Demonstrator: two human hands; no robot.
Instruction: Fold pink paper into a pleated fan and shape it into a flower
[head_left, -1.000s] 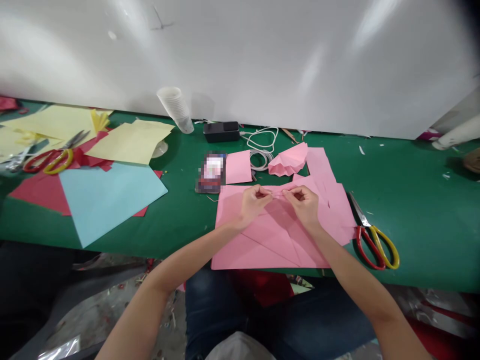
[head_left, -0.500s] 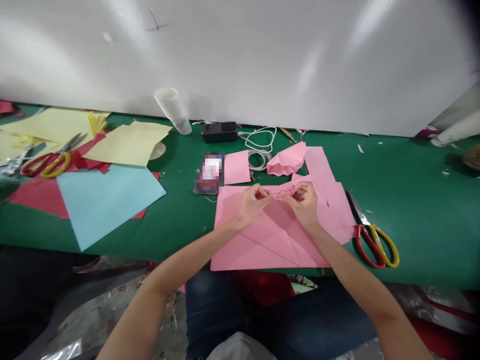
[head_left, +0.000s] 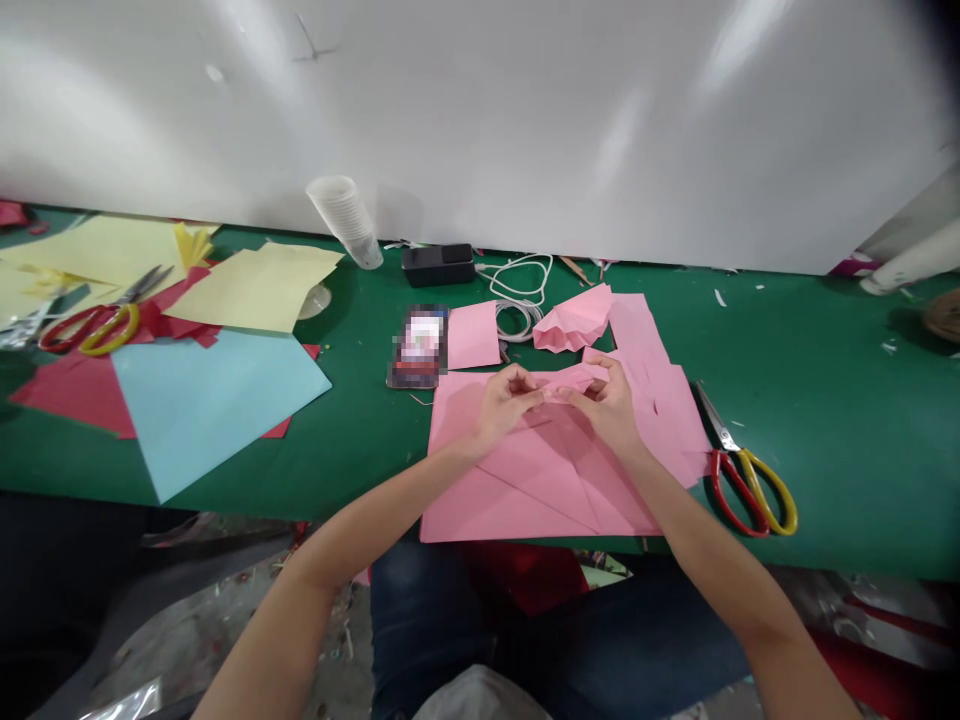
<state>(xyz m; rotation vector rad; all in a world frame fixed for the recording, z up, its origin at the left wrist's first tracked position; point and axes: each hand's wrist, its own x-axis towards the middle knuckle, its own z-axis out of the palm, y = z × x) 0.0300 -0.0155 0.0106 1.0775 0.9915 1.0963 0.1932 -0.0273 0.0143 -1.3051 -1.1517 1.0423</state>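
Observation:
Between my two hands is a small folded piece of pink paper (head_left: pixel 568 382), pinched from both sides. My left hand (head_left: pixel 508 404) is closed on its left end, thumb and fingertips together. On the other end, my right hand (head_left: pixel 609 408) grips it in the same way, the fingers partly covering the paper. Below them lies a stack of pink paper sheets (head_left: pixel 480 510) with crease lines. Just beyond my hands rests a pleated pink paper fan (head_left: pixel 574 322), and a small pink square (head_left: pixel 474 335) is to its left.
Scissors (head_left: pixel 739 460) with red and yellow handles lie right of the stack. A phone (head_left: pixel 420 347), a black box (head_left: pixel 439 265), a white cable (head_left: pixel 517 320) and stacked plastic cups (head_left: pixel 346 222) stand behind. Coloured sheets, including a blue one (head_left: pixel 217 405), and more scissors (head_left: pixel 109 318) are at left.
The folded pink paper has turned between my fingers, so more of its pleated face shows now. Both hands stay in nearly the same place.

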